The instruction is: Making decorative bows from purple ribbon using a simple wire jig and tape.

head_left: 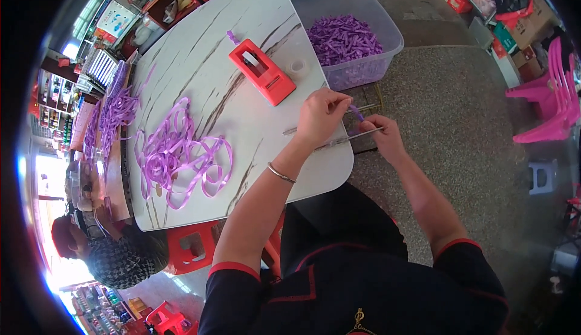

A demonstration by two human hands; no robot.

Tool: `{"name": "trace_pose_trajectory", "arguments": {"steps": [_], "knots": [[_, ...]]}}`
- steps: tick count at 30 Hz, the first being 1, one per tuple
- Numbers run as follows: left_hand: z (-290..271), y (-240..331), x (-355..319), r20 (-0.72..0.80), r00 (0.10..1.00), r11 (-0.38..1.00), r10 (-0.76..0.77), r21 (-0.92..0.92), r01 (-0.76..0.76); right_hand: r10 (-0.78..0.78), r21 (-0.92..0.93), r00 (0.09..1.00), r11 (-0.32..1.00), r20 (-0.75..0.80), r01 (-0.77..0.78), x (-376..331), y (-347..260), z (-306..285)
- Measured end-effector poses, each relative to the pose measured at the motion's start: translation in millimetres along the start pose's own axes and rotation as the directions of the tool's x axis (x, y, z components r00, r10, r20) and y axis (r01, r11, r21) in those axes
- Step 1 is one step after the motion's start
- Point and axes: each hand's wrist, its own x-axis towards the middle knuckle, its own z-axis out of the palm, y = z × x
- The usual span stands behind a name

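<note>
Over the table's right corner, my left hand (324, 114) is closed, its thumb and fingertips pinching a short purple ribbon (357, 113). The ribbon runs down to my right hand (385, 138), whose fingers are closed round its lower end just off the table edge. A thin metal rod (348, 138) reaches from the tabletop across to my right fingers; whether they grip it too I cannot tell. Another thin rod (290, 132) passes beneath my left hand. Left of my hands stands a red tape dispenser (278, 91), a bit of purple ribbon at its far end.
Loose purple ribbon (175, 159) lies tangled on the white marbled table (242, 135). A clear bin (363, 80) of purple ribbon pieces stands beyond my hands, near a clear ring (297, 66). Another person (115, 253) sits at left. Pink chairs (548, 96) stand right.
</note>
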Motion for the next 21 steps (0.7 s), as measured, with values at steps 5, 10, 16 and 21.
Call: {"name": "trace_pose_trajectory", "arguments": {"steps": [5, 10, 16, 21], "knots": [[0, 0, 4, 0.08, 0.995, 0.985, 0.051, 0.158, -0.063, -0.016, 0.004, 1.0, 1.0, 0.011, 0.016, -4, -1, 5], [1, 2, 8, 0.136, 0.991, 0.962, 0.008, 0.268, -0.044, 0.058, -0.05, 0.997, 0.997, -0.042, -0.06, -8, -12, 11], [2, 6, 11, 0.191, 0.982, 0.939, 0.012, 0.335, -0.077, 0.069, 0.106, 0.987, 0.993, -0.143, -0.054, -17, 2, 15], [-1, 0, 8, 0.18, 0.978, 0.932, 0.103, 0.326, -0.159, 0.14, -0.162, 0.982, 0.974, -0.124, -0.16, -66, -23, 12]]}}
